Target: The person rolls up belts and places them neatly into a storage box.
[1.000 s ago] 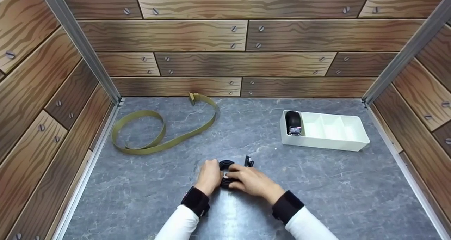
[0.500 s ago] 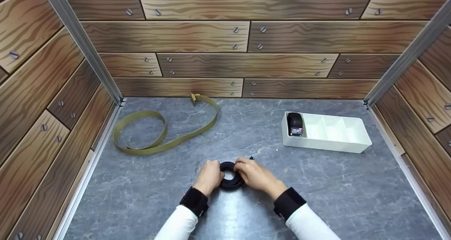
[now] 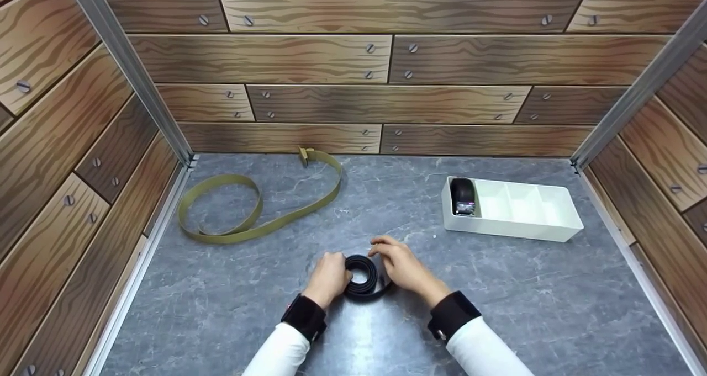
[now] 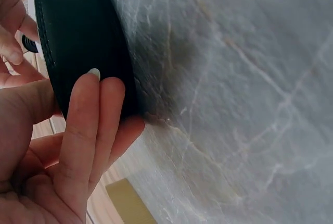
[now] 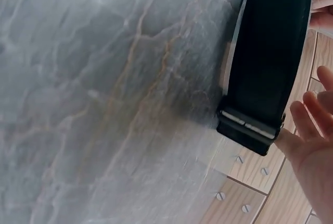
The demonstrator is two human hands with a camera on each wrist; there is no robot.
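Note:
A black leather belt (image 3: 363, 295), wound into a coil, stands on its edge on the grey marbled table. My left hand (image 3: 328, 276) pinches the coil's left side, thumb inside the ring; its fingers (image 4: 83, 114) lie along the outer face in the left wrist view. To the right of the coil is my right hand (image 3: 406, 265), fingers apart and loosely bent, gripping nothing. A loose end of the belt curves out toward it. In the right wrist view a dark buckle (image 5: 247, 130) sits on that end, close by the thumb; whether they touch I cannot tell.
An olive webbing belt (image 3: 276, 221) lies looped at the back left. A white divided tray (image 3: 513, 228) stands at the right, with a black rolled item with shiny metal (image 3: 463, 196) in its left compartment. Wood-patterned walls (image 3: 320, 102) enclose the table.
My right hand has gone from lying over the coil to its right side, and its fingers have spread. The belt's end now swings out toward the right hand. My left hand keeps its hold.

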